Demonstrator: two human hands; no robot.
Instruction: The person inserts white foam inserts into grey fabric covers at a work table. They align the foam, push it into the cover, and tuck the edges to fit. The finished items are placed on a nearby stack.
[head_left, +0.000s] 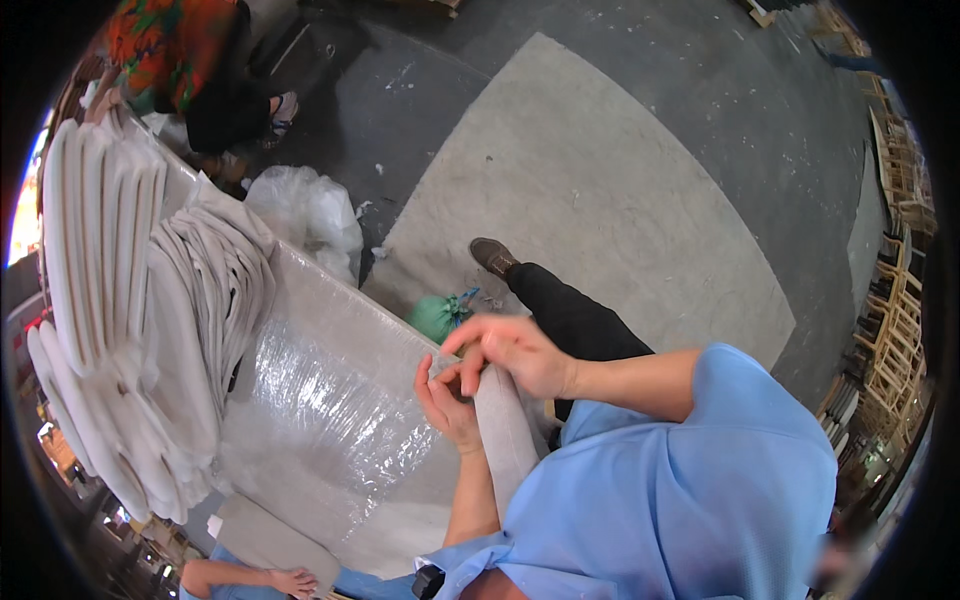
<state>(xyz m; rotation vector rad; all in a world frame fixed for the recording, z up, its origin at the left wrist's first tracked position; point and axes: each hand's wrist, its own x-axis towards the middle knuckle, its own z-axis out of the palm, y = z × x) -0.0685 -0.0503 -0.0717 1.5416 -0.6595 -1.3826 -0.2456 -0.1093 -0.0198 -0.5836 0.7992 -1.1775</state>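
A long, narrow grey fabric-covered padded piece point(507, 440) stands on edge against my body, its far end under my hands. My right hand point(525, 358) bends over that end with curled, slightly blurred fingers, closed on it. Beside it, my left hand point(450, 410) comes up along the left side of the piece, fingers bent and its tips close to the right hand's. The fingers partly hide the end of the piece, so any small thing between them cannot be made out. Both hands are over the edge of a table point(330, 390) covered in shiny clear film.
Stacked white padded pieces point(105, 240) and folded grey covers point(215, 270) fill the table's left. Past its edge lie clear plastic wrap point(305, 215) and a green bag point(435, 315). A co-worker's hand point(292, 582) rests on a grey panel; another person point(185, 60) stands far left. Wooden frames point(895, 340) line the right.
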